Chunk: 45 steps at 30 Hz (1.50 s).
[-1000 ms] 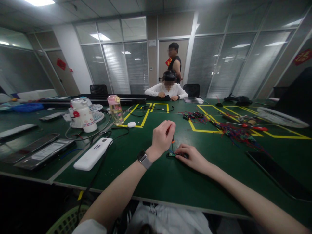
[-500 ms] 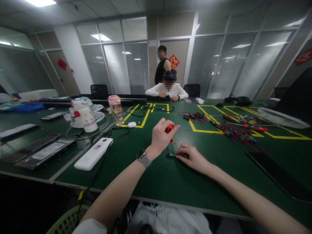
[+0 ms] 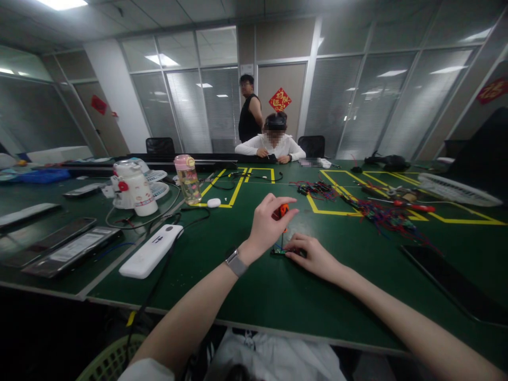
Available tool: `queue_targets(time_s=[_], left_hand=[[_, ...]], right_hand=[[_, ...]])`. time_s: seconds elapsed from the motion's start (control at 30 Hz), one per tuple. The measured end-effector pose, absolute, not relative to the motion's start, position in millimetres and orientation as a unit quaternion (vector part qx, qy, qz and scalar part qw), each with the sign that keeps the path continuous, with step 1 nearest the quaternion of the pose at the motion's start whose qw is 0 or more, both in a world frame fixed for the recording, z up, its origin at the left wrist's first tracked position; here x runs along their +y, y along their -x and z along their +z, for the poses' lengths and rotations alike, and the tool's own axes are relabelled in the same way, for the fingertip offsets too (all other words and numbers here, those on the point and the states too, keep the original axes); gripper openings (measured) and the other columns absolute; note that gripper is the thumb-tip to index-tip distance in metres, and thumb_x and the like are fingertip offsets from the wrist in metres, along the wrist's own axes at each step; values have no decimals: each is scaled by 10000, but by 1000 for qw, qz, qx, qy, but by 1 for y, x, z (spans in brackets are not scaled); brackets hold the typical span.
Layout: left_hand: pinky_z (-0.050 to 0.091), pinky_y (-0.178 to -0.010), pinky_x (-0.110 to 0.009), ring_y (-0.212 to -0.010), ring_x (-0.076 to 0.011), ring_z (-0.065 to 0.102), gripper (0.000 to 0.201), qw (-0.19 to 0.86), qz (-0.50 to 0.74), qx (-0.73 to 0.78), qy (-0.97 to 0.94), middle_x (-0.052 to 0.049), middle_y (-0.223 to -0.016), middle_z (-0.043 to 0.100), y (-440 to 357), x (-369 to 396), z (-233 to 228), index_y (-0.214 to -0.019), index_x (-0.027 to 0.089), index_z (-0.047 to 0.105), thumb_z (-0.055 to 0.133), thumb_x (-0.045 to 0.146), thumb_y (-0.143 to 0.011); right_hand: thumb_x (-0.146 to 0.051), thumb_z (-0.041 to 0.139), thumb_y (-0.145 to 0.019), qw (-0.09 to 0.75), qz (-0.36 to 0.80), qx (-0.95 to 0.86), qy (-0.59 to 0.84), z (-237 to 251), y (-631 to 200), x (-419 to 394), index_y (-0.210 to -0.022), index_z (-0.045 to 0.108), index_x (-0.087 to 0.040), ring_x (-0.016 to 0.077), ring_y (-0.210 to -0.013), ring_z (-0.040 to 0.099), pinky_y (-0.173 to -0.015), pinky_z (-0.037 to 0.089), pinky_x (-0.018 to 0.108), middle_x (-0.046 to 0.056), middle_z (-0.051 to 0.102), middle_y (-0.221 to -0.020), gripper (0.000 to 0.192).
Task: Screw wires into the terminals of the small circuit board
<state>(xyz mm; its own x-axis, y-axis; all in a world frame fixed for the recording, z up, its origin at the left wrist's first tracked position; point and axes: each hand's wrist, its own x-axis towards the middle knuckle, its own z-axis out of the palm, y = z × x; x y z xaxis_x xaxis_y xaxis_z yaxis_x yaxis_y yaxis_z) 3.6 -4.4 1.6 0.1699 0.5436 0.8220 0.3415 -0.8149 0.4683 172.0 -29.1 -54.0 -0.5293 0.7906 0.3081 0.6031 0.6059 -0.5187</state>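
My left hand (image 3: 265, 225) is raised over the table around the orange and black handle of a screwdriver (image 3: 284, 210). Its thumb and forefinger stick out past the handle, slightly apart. The thin shaft points straight down to a small green circuit board (image 3: 278, 252) lying on the green table. Whether the tip sits in a screw is too small to tell. My right hand (image 3: 313, 253) rests on the table, fingers pinched on the board's right end, partly hiding it. A bit of blue wire shows by the board.
To the left are a white power bank (image 3: 153, 251), a pink-lidded bottle (image 3: 187, 180) and a white kettle-like jug (image 3: 137, 190). On the right lie bundled wires (image 3: 389, 214), a red-handled screwdriver (image 3: 415, 206) and a dark flat panel (image 3: 452, 286). A co-worker (image 3: 273, 145) sits opposite.
My left hand has shifted slightly right at the screwdriver, and its fingers have changed position around the handle. My right hand stays on the board. The standing person behind has moved left.
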Motion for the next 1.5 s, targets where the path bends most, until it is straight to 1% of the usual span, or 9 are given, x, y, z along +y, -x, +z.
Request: queue_targets(time_s=[0.1,0.23,0.33,0.43,0.6,0.77,0.93,1.03,1.5], left_hand=[[466,-686,-248,-730,-131,546,177,30,580,310,-753,-17,-819,583,-1,-6,3,-867,175,653,662,347,-828],[488,-806,-296,-873,-160,583,206,36,569,296,-767,-58,-953,604,0,-8,3,-1035,173,620,464,273,-944],[504,-870,-322,-945,-162,610,297,119,575,245,-772,-81,-1072,612,-3,-8,1,-1174,187,580,365,221,-971],[562,-752,-275,-885,-149,648,324,267,585,209,-736,-94,-1122,614,-7,-7,-1,-1239,196,551,387,264,-968],[583,-684,-252,-819,-144,657,253,371,589,208,-688,-71,-1004,634,-9,-3,-1,-1106,173,638,545,280,-897],[528,-578,-218,-692,-113,587,186,207,608,293,-709,-28,-867,569,-1,4,1,-922,164,663,640,329,-837],[464,-685,-320,-810,-201,566,286,-195,429,384,-794,-81,-884,588,8,-1,9,-1013,137,610,464,371,-939],[420,-673,-366,-818,-246,549,338,-337,349,415,-770,-104,-874,588,6,-9,12,-1050,107,593,402,369,-954],[386,-672,-367,-827,-236,540,314,-351,333,448,-751,-101,-946,594,-3,-19,8,-1146,115,546,375,299,-958]], right_hand=[[-211,576,-863,264,175,-857,406,-55,-172,-29,-902,701,-164,166,-758,587,-714,486,286,56,594,-859,140],[-217,571,-868,266,174,-859,401,-56,-173,-28,-908,701,-163,166,-753,589,-709,481,281,55,592,-854,146],[-231,572,-870,266,170,-860,400,-55,-173,-28,-904,700,-169,165,-747,589,-709,480,281,52,591,-852,146],[-228,574,-869,263,172,-860,402,-54,-172,-29,-907,698,-170,165,-747,590,-706,479,280,53,594,-858,142],[-220,576,-864,263,177,-857,405,-54,-172,-29,-906,703,-166,168,-753,590,-714,481,286,57,595,-863,144],[-219,577,-863,265,182,-855,408,-56,-173,-28,-911,708,-172,169,-765,596,-732,485,289,54,598,-866,147],[-217,570,-863,262,179,-857,406,-56,-172,-28,-907,708,-169,165,-749,596,-714,484,283,54,598,-860,152],[-215,574,-858,264,173,-858,406,-55,-172,-28,-900,707,-166,165,-742,593,-706,481,282,54,599,-848,147],[-212,576,-857,264,177,-856,408,-54,-172,-28,-904,706,-171,165,-742,593,-712,483,285,53,600,-857,144]])
